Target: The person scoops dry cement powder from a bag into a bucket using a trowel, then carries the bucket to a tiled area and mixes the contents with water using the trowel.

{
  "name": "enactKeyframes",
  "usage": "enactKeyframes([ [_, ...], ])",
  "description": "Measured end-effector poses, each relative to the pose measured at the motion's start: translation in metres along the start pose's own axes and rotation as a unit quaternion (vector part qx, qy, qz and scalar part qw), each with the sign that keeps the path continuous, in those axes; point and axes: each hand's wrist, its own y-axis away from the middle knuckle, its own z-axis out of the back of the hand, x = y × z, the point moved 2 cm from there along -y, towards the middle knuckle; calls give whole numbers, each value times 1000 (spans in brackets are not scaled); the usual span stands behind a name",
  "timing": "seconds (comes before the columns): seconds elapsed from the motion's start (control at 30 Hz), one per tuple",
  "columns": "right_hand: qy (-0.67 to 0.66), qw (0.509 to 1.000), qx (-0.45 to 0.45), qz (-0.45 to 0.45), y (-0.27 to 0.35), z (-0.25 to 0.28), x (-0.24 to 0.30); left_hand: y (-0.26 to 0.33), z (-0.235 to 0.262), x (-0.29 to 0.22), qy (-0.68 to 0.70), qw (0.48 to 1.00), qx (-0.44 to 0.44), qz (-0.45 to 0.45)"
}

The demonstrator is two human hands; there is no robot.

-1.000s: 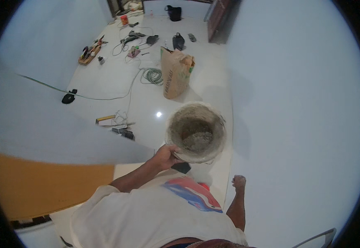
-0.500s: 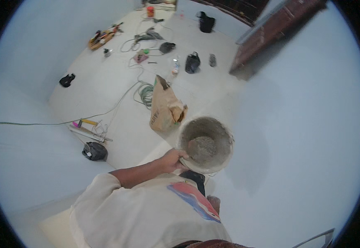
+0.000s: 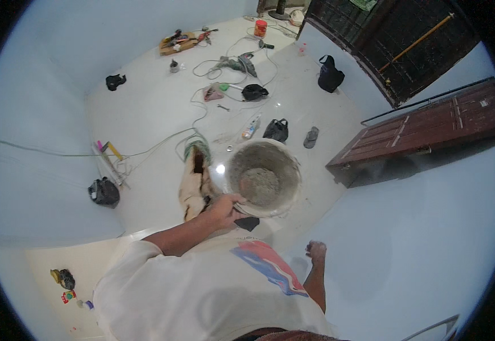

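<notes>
My left hand is closed over the near left rim of a round, cement-smeared bucket, thumb on top. Grey mortar-like material lies in the bottom of the bucket, which tips toward me. Out to my right, close to the pale wall, my right hand hangs low with its fingers curled and nothing visible in them. An open brown paper sack stands on the floor left of the bucket.
Beyond lie a coiled green hose, a bottle, black bags, a spanner and a tool tray. A dark wooden shutter juts from the right wall. Tools and another black bag lie at left.
The bucket and my left hand have shifted slightly left and up in view. The view has turned, showing more window. My right hand, hidden before, now shows at my side.
</notes>
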Motion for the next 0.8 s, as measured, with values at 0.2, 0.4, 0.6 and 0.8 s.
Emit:
enactKeyframes([
  [0.2, 562, 739, -28, 371, -184, 124, 114, -188, -106, -39, 106, 994, -1, -8],
  [0.4, 120, 991, 48, -40, -225, 81, 205, -308, -178, -110, 64, 995, -71, -40],
  [0.6, 237, 967, 91, -4, -339, 117, 291, -445, -240, -194, 87, 990, -75, -83],
  [0.8, 408, 871, 190, 196, -554, 142, 439, -542, -305, -277, 173, 958, -146, -175],
])
